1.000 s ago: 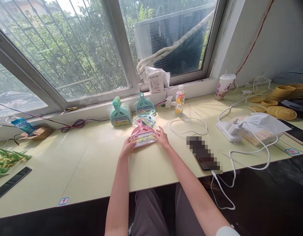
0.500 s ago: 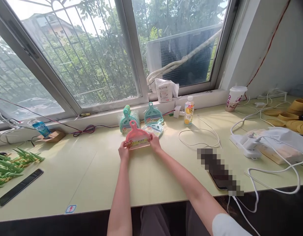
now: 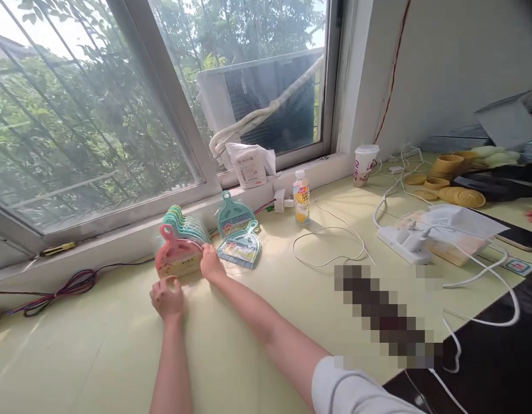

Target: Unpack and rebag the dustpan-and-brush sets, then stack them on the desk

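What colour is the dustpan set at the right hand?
Pink dustpan set, at the right hand; head view.

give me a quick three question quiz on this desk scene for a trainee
1. True or false: the pink dustpan lies flat.
2. The right hand touches: A the pink dustpan, B a white cable, C a phone.
3. Which drink stands nearer the pink dustpan, the bottle or the cup?
Key: 1 false, it stands upright against the row of teal dustpans; 2 A; 3 the bottle.
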Tool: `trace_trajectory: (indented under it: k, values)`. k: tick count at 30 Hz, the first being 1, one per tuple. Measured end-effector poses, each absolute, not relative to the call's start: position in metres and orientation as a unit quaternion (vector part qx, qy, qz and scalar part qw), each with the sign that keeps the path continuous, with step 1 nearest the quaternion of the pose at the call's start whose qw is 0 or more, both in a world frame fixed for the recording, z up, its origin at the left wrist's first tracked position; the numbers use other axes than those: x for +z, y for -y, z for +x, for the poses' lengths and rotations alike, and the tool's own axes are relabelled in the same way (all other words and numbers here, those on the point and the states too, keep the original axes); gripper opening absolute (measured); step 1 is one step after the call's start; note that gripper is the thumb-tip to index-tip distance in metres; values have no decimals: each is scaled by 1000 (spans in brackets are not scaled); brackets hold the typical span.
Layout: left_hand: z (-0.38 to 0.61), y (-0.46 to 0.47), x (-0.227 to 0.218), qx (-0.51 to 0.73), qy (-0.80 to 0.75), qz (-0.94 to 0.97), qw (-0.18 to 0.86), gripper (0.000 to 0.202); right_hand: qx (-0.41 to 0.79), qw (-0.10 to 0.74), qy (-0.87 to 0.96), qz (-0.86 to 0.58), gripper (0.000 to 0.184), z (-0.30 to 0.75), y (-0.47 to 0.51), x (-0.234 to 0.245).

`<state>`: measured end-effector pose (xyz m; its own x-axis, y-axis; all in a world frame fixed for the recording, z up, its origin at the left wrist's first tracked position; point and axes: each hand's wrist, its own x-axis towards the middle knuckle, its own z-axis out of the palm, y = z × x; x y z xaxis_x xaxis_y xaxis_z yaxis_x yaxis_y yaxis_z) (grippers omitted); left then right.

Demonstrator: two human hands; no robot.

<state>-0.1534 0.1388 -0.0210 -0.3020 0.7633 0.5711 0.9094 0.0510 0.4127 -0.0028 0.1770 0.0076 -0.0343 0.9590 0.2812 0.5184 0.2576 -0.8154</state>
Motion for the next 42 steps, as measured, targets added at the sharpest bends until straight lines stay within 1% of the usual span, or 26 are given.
trace_trajectory:
  k: [2, 3, 7, 9, 11, 13, 15, 18, 20, 22, 25, 26, 28, 29, 31, 33, 34, 36, 37, 38, 40, 42]
  values:
    - [-149, -146, -24, -335, 679, -646, 98, 31, 235, 426, 657, -576, 35, -3, -185, 10]
    - [-146, -150, -25, -313, 670, -666, 98, 33, 227, 425, 661, -575, 35, -1, -187, 9]
    - [-136, -161, -27, -236, 664, -703, 100, 42, 176, 457, 694, -527, 59, 23, -175, 6]
    - [-135, -166, -28, -223, 669, -702, 101, 46, 137, 455, 692, -543, 60, 48, -162, 4]
    - [-135, -170, -28, -216, 673, -700, 97, 49, 100, 444, 660, -598, 57, 76, -150, 1]
    - [-134, -174, -29, -209, 680, -697, 97, 51, 94, 411, 623, -659, 56, 101, -142, -4]
    - [-133, -177, -29, -202, 684, -693, 103, 53, 114, 359, 615, -693, 55, 117, -136, -8]
    - [-130, -176, -28, -201, 689, -688, 107, 54, 146, 298, 636, -697, 49, 133, -121, -10]
    - [-128, -173, -27, -215, 688, -683, 113, 54, 162, 285, 652, -683, 47, 144, -104, -9]
    - [-125, -168, -26, -233, 685, -679, 119, 53, 189, 287, 672, -655, 46, 159, -83, -7]
    - [-123, -161, -23, -242, 680, -684, 108, 54, 274, 291, 719, -568, 38, 184, -52, -3]
    - [-122, -160, -22, -240, 679, -686, 101, 54, 311, 300, 733, -525, 36, 191, -44, -2]
    - [-120, -157, -20, -237, 678, -690, 93, 54, 359, 348, 728, -469, 36, 201, -32, 0]
    - [-119, -156, -19, -237, 677, -691, 92, 54, 359, 380, 711, -470, 39, 204, -29, 1]
    - [-116, -152, -16, -248, 674, -689, 98, 54, 314, 422, 670, -524, 51, 206, -27, 0]
    - [-111, -143, -11, -271, 666, -686, 115, 52, 269, 401, 645, -592, 59, 206, -29, -3]
    - [-107, -136, -7, -290, 659, -681, 131, 50, 265, 375, 641, -615, 55, 205, -30, -5]
    - [-99, -119, 0, -342, 651, -654, 174, 45, 278, 327, 638, -639, 34, 203, -32, -8]
    - [-96, -109, 3, -372, 654, -629, 195, 43, 281, 314, 637, -645, 23, 202, -32, -10]
    - [-94, -100, 5, -399, 664, -596, 210, 43, 278, 307, 638, -649, 15, 201, -32, -10]
    - [-94, -84, 6, -425, 697, -538, 211, 40, 256, 307, 636, -660, 12, 198, -32, -11]
    - [-101, -75, 2, -414, 727, -517, 179, 34, 239, 310, 630, -671, 12, 196, -32, -12]
